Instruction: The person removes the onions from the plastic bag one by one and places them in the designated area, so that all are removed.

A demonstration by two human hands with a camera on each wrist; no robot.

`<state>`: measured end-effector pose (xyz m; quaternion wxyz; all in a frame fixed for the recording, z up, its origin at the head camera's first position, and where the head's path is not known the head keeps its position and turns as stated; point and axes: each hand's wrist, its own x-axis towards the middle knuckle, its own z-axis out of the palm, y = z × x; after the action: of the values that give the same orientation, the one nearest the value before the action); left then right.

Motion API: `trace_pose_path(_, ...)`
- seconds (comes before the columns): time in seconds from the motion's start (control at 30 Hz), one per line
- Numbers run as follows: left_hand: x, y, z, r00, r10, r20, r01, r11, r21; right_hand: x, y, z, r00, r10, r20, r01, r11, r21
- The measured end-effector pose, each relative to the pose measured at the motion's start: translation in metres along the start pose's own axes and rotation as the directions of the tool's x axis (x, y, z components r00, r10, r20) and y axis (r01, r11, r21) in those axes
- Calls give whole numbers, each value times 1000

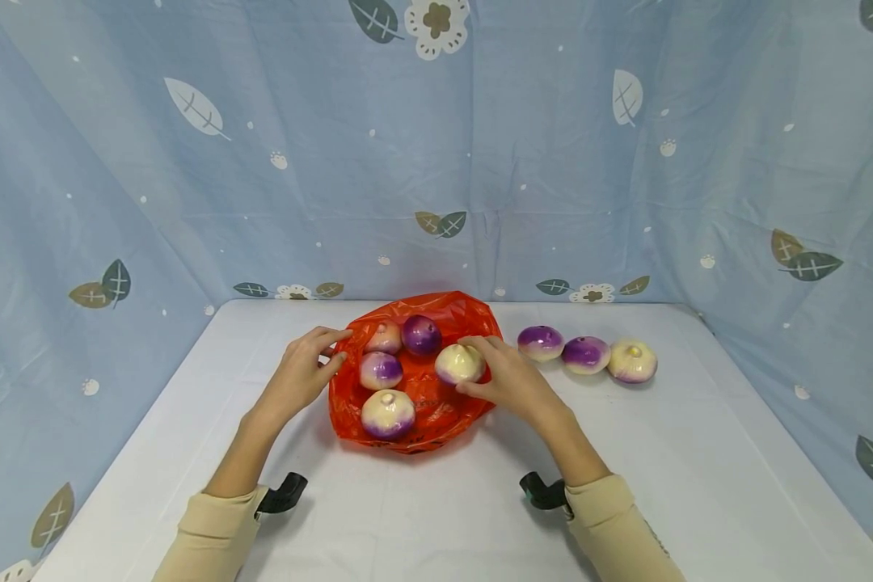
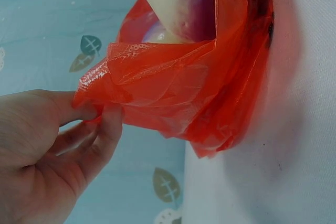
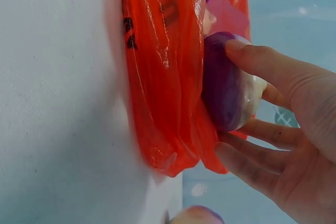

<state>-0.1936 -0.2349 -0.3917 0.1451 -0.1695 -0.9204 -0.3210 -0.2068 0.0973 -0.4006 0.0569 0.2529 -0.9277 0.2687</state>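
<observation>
A red plastic bag [image 1: 436,420] lies spread with its mouth facing up, several glossy purple-and-cream turnips inside, such as a cream-topped turnip [image 1: 388,415] and a purple turnip [image 1: 421,335]. My left hand [image 1: 307,368] pinches the bag's left rim between thumb and fingers; the left wrist view shows the folded red film [image 2: 157,82] there. With thumb and fingers around its sides, my right hand [image 1: 511,378] holds another turnip [image 1: 459,364] at the right of the bag's mouth. In the right wrist view, that turnip [image 3: 226,85] overlaps the bag's edge.
To the right of the bag, three more turnips lie in a row on the white table [image 1: 698,485]: two purple ones [image 1: 541,343] and a cream one [image 1: 632,360]. A blue patterned curtain [image 1: 480,145] hangs behind and along both sides.
</observation>
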Motion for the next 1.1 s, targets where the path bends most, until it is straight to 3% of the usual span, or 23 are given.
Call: trace_pose_path(1.1, -1, 2, -1, 1000, -13, 7, 13, 1000, 0, -21, 32, -43, 997, 50, -53, -52, 998, -41)
